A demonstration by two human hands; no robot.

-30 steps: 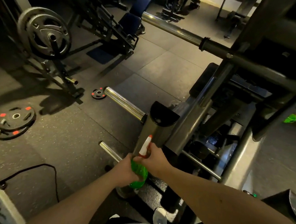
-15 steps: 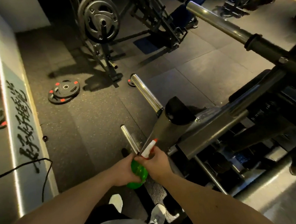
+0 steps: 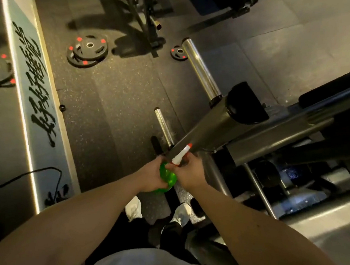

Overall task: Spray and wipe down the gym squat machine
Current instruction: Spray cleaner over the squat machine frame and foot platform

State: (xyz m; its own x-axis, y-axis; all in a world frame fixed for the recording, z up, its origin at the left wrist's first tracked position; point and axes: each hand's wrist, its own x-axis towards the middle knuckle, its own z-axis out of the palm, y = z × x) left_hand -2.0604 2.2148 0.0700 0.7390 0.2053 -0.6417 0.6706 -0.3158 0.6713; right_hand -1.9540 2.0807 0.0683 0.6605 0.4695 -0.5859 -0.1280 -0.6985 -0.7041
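A green spray bottle [image 3: 167, 178] with a white and red nozzle sits between both hands at centre. My left hand [image 3: 150, 178] wraps the green body. My right hand [image 3: 187, 173] grips the white trigger head, its nozzle tip aimed up and right at the grey frame arm [image 3: 208, 132] of the squat machine [image 3: 277, 135]. The nozzle almost touches that arm. Two chrome plate pegs, a long one [image 3: 199, 68] and a short one [image 3: 164, 126], stick out from the machine toward the floor beyond.
Black weight plates with red marks [image 3: 88, 50] lie on the rubber floor far left of the pegs; a small plate [image 3: 178, 53] lies by the long peg. A mirrored wall with lettering [image 3: 34, 81] runs along the left, a black cable [image 3: 35, 173] beside it. My white shoes [image 3: 134, 207] are below.
The view has tilted down and swung left, so the mirror wall and my shoes show more. Both hands keep the same hold on the bottle beside the frame arm.
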